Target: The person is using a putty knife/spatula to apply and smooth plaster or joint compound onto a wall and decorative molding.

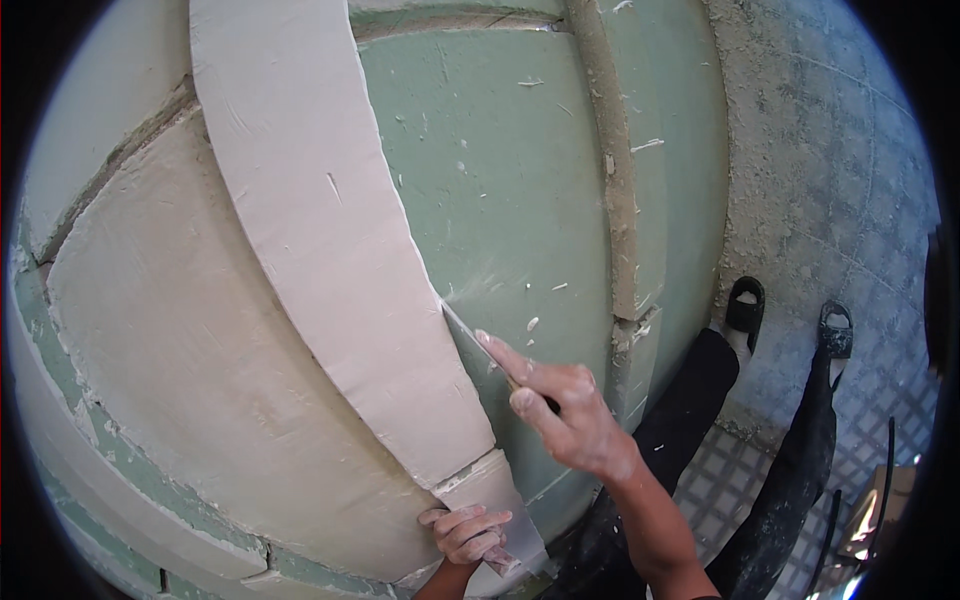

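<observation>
My right hand (565,420), dusted white, grips a thin-bladed tool (467,328) whose tip touches the right edge of a long, smooth white plaster strip (310,220). A green panel (490,170) lies along that edge, marked with white flecks and a powdery smear near the tip. My left hand (465,532) is closed at the strip's lower end, beside a short pale piece (500,485); what exactly its fingers hold is unclear.
Beige panels (160,330) with rough seams are on the left. A rough raised band (615,190) runs down the right. Below are my legs in dark trousers and sandals (835,335) on a dusty floor (820,170). A boxy object with black bars (865,520) stands at lower right.
</observation>
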`<state>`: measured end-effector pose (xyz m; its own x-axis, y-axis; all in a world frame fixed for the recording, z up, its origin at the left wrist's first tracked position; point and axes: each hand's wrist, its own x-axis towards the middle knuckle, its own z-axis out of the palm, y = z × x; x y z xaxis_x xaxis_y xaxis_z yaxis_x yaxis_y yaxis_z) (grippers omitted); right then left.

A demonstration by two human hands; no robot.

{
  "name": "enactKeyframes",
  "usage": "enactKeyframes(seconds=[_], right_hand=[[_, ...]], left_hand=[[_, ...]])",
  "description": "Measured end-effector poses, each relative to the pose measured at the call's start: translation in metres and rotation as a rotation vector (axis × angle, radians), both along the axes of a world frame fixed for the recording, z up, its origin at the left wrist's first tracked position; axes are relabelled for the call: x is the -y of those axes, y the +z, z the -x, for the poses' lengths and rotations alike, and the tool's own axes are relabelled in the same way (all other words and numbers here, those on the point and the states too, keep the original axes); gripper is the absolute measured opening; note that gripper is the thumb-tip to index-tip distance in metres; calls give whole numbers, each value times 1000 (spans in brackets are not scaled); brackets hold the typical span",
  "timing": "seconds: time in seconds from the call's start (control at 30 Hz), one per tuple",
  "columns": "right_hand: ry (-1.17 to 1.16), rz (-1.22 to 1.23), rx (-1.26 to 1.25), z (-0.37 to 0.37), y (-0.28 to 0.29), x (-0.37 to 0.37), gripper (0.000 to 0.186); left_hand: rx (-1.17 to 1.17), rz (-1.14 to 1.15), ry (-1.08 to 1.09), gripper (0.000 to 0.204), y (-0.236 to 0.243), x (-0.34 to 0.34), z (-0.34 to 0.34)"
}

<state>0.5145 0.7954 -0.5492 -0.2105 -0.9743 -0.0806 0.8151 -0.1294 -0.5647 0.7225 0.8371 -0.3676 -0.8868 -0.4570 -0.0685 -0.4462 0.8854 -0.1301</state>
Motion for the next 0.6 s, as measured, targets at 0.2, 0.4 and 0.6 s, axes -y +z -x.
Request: enactKeyframes(seconds=[0.2, 0.4, 0.6], right_hand=[[-176, 119, 43, -36, -16, -11, 49], [52, 221, -55, -11, -42, 3, 47], [17, 158, 79, -21, -17, -17, 49]], left_hand=[[-14, -36, -37, 24, 1, 4, 1], [22, -38, 15, 19, 3, -3, 0], [7, -20, -1, 20, 1, -2, 1]])
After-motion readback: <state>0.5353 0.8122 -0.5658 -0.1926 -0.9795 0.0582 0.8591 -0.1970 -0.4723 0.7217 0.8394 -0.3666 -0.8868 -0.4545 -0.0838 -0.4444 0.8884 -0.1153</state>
